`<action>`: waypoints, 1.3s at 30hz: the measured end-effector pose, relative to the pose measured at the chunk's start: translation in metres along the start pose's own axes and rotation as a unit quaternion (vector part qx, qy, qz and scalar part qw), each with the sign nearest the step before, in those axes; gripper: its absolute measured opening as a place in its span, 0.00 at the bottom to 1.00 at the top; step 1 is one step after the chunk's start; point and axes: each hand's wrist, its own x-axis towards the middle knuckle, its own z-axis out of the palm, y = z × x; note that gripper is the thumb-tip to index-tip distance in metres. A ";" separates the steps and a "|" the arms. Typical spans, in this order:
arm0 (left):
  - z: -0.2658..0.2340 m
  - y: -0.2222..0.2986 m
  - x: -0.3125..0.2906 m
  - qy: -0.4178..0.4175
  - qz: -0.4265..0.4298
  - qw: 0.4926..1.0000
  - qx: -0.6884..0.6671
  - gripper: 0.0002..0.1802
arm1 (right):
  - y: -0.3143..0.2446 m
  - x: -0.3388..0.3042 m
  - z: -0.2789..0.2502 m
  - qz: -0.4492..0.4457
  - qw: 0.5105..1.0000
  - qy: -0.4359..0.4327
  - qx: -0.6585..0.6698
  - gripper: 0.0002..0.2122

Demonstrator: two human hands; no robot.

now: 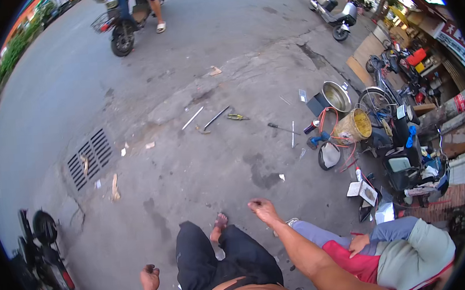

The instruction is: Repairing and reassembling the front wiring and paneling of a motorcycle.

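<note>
My left hand hangs low beside my dark shorts, its fingers curled in, and no object shows in it. Out in front of my right knee, my right hand is held over the pavement with its fingers bent together; nothing sticks out of it. Neither hand touches a tool. Farther ahead on the ground lie a hammer, a thin white rod and yellow-handled pliers. To their right are a screwdriver and a second white stick.
A seated person is close on my right. Beyond are a yellowish bucket, a metal basin, a blue power drill and an orange hose. A drain grate and a parked motorbike are left; a scooter stands ahead.
</note>
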 end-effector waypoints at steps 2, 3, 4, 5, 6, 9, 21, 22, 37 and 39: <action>0.002 -0.010 -0.002 -0.010 -0.094 0.995 0.026 0.16 | -0.013 -0.018 -0.001 -0.040 0.999 -0.002 -0.004 0.09; -0.025 0.083 0.120 -0.002 -0.031 0.999 0.031 0.16 | -0.102 0.060 0.006 -0.079 0.996 0.036 0.031 0.09; -0.008 0.111 0.141 -0.004 -0.027 0.999 0.035 0.14 | -0.108 0.084 -0.010 -0.100 0.993 0.061 0.015 0.09; 0.010 0.138 0.161 -0.007 -0.024 0.999 0.040 0.13 | -0.111 0.107 -0.026 -0.120 0.989 0.085 -0.001 0.09; 0.014 0.160 0.164 -0.019 -0.032 0.998 0.056 0.13 | -0.095 0.112 -0.036 -0.099 0.991 0.087 0.004 0.09; 0.037 0.242 0.282 -0.062 0.038 0.996 0.059 0.12 | -0.030 0.193 -0.067 0.001 0.978 0.207 0.032 0.08; 0.233 0.613 0.511 -0.139 0.221 0.939 0.223 0.18 | 0.070 0.352 -0.178 0.198 0.944 0.259 0.042 0.06; 0.263 0.626 0.532 -0.162 0.220 0.941 0.198 0.18 | 0.067 0.389 -0.190 0.175 0.954 0.242 -0.036 0.07; 0.718 0.585 0.726 -0.220 0.329 0.862 0.317 0.17 | 0.238 0.735 -0.290 0.257 0.864 0.351 -0.254 0.17; 0.729 0.558 0.760 -0.124 0.351 0.896 0.242 0.18 | 0.241 0.761 -0.311 0.221 0.845 0.379 -0.307 0.19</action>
